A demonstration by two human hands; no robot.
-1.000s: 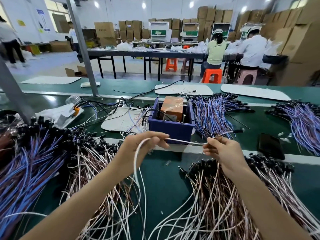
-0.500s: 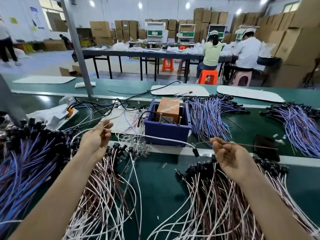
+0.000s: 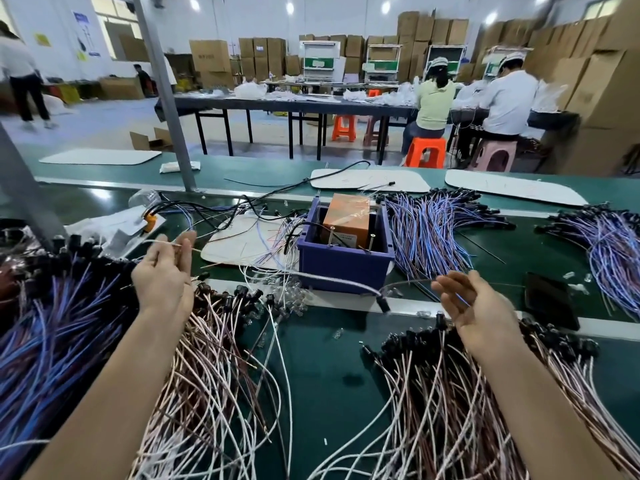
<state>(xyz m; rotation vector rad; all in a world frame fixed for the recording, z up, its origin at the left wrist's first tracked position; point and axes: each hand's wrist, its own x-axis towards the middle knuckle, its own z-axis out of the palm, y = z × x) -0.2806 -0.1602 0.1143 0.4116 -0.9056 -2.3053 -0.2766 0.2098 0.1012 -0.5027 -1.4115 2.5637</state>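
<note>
1. White, thin and limp, the cable [image 3: 332, 279] sags in mid-air just in front of the blue bin [image 3: 343, 268]. It is light and best pinched near its black plug [image 3: 383, 303].
2. Left of the bin, the left hand [image 3: 162, 275] pinches one end in its fingers. The right hand [image 3: 476, 308] has its fingers loosely spread, and blur hides any grip.
3. A second ago both hands pinched the cable close together; now they are wide apart.

White wire and thin brown wire, both lifted off the bench

The white wire [image 3: 332, 280] shows motion-blurred in the air just in front of the blue bin [image 3: 343, 265], its black plug [image 3: 383, 303] dangling lowest. A thin white end is pinched in the left hand [image 3: 165, 273]. The thin brown wire [image 3: 410, 281] runs almost level through the right hand [image 3: 474, 306].
</note>
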